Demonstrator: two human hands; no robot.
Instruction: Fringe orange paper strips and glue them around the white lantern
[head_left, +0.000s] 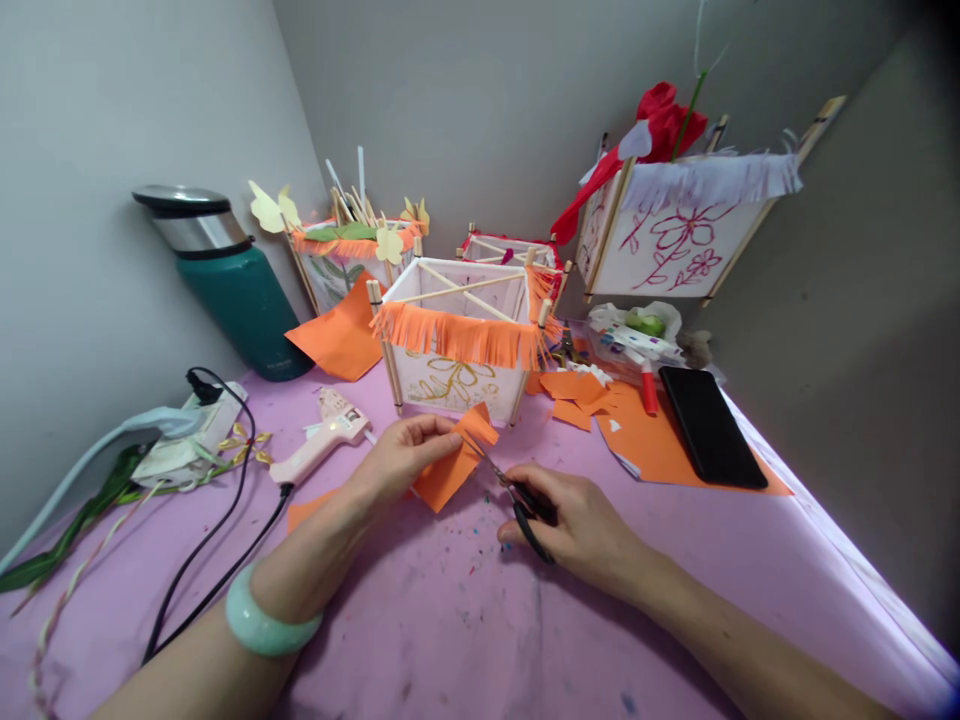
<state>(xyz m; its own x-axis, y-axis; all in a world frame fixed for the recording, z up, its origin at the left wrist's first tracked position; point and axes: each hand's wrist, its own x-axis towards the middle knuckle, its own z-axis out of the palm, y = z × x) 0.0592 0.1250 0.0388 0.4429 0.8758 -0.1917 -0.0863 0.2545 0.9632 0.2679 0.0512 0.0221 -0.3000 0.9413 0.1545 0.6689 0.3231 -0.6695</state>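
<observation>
My left hand (411, 452) pinches a piece of orange paper (444, 482) above the purple tabletop (480, 620). Fingers of my right hand (574, 520) are wrapped round the black handles of a pair of scissors (534, 512). The scissor blades point up and left and lie against the orange paper, close to my left fingertips. Just behind the paper stands a white box lantern (457, 385) with a wooden stick frame, a drawn flower and an orange fringe (465, 333) along its top edge.
On the left are a teal bottle (244, 310), a pink glue gun (322, 445) with its cable, and a power strip (187, 440). A black phone (709, 425) lies on orange paper (622, 440) at right. More lanterns stand behind; one with white fringe (675, 235) hangs upper right.
</observation>
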